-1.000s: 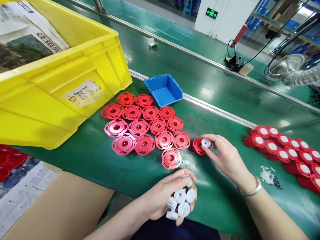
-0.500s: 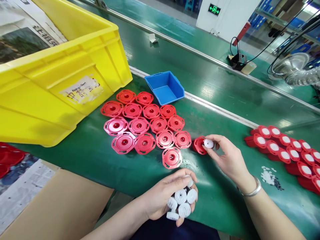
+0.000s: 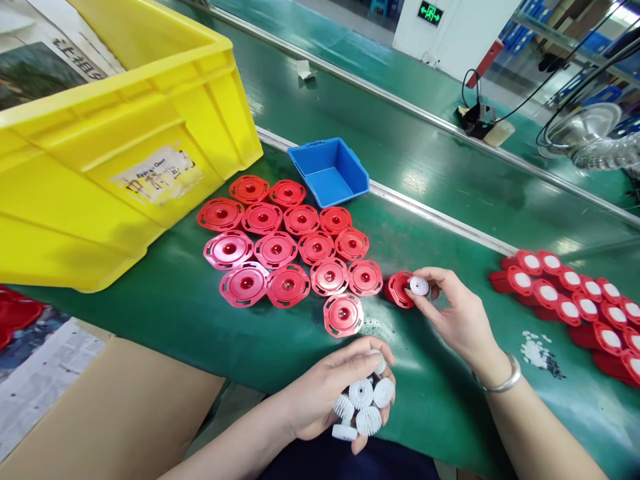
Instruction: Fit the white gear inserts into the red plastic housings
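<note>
Between the thumb and fingers of my right hand (image 3: 453, 313) is a white gear (image 3: 419, 286), held at the right edge of a single red plastic housing (image 3: 399, 289). Whether the gear touches that housing I cannot tell. My left hand (image 3: 340, 387) is cupped around several white gears (image 3: 361, 394), closer to the bench's near edge. Just left of the single housing stand several more red housings (image 3: 289, 285) in close rows, each with a round recess and a small hole in its middle.
A blue bin (image 3: 330, 175) stands behind the housings, a big yellow crate (image 3: 125, 173) at left. On the right are red housings with white discs (image 3: 545, 291), beside a small pile of white bits and dark pieces (image 3: 537, 351). A cardboard box (image 3: 115, 407) is at lower left.
Both hands keep almost the same pose, with the gear still by the single housing. The view has shifted slightly, so the crate and housings sit a little further left and up.
</note>
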The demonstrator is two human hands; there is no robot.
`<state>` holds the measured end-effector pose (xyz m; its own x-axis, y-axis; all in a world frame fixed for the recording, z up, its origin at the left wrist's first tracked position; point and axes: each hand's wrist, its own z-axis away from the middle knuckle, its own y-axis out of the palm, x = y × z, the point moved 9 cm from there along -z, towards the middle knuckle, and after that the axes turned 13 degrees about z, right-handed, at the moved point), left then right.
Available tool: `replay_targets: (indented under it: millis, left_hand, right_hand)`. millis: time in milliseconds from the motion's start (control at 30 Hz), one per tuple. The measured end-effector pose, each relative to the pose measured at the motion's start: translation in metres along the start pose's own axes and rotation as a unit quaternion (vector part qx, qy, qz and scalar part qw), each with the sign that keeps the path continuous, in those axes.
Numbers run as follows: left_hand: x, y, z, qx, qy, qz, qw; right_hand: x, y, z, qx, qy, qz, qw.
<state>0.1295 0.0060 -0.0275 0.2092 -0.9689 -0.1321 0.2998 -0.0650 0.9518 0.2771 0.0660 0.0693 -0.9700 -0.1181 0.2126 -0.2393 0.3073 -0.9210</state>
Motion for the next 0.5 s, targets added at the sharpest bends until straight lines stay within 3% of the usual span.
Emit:
replay_targets:
  millis: [233,500]
  left_hand:
    - [0.000,0.000,0.000,0.003,-0.001,0.003,1.000]
    - [0.000,0.001,0.002,0.002,-0.007,0.008,1.000]
  right_hand:
    - [-0.002,0.001,0.002,-0.005,0.011,0.003,1.000]
    - [0.011,-0.002,0.002,-0.008,-0.050,-0.029,0.998]
